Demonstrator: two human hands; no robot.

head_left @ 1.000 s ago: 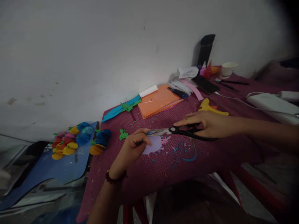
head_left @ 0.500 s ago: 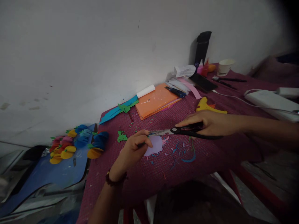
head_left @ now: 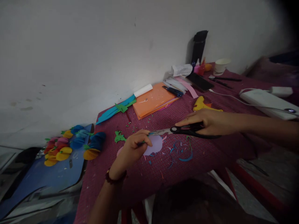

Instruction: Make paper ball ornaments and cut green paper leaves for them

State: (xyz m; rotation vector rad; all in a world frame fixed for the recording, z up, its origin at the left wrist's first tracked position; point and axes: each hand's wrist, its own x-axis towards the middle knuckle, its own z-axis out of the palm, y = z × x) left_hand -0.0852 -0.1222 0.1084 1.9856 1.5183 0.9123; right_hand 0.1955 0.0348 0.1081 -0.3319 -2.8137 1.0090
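Observation:
My right hand (head_left: 207,123) grips the black handles of a pair of scissors (head_left: 174,130), its thumb and fingers round the loops. The blades point left and nearly close at my left fingertips. Pinched in my left hand (head_left: 137,143) is a small piece of paper, mostly hidden, with a bit of green showing between the fingers. Under that hand a round lilac paper piece (head_left: 156,145) lies on the table, and a pink paper edge (head_left: 120,151) shows beside the wrist. Green cut-out shapes (head_left: 119,137) rest left of the hand. Curled blue paper trimmings (head_left: 186,159) lie below the scissors.
Orange paper sheets (head_left: 154,101), blue paper strips (head_left: 109,113) and a box cutter (head_left: 173,91) lie toward the wall. A yellow glue gun (head_left: 199,103), phone (head_left: 200,81) and paper cup (head_left: 221,66) sit right. Colourful paper ornaments (head_left: 64,153) cover part of a blue board (head_left: 56,174).
The view has shifted slightly, so the surroundings appear a little further left. Both hands and the scissors keep nearly the same pose, and more green shows between my left fingers.

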